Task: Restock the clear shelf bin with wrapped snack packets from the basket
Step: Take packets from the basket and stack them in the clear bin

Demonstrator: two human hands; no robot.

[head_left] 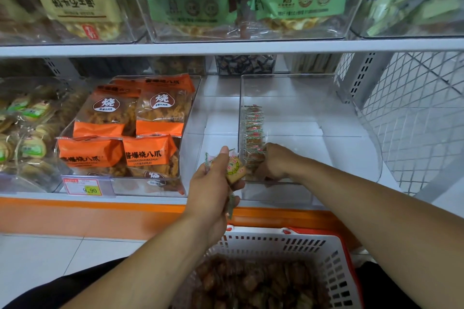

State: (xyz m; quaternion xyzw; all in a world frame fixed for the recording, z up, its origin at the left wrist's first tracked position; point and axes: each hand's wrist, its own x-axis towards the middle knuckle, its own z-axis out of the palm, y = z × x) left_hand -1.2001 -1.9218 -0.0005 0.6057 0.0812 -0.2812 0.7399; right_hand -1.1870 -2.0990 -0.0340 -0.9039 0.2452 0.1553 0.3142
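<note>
The clear shelf bin (326, 108) is mostly bare, with one row of snack packets (254, 133) along its left wall. The basket (334, 258) below looks well stocked, so much remains. The right hand (275, 162) is curled at the row's front; the left hand (213, 183) grips spare packets (234, 167).

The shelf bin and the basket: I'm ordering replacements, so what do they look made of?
The shelf bin looks like clear rigid plastic, probably acrylic: glossy walls, with the shelf visible through them. The basket looks like white moulded plastic with a matte finish, slotted walls and a red rim.
</note>
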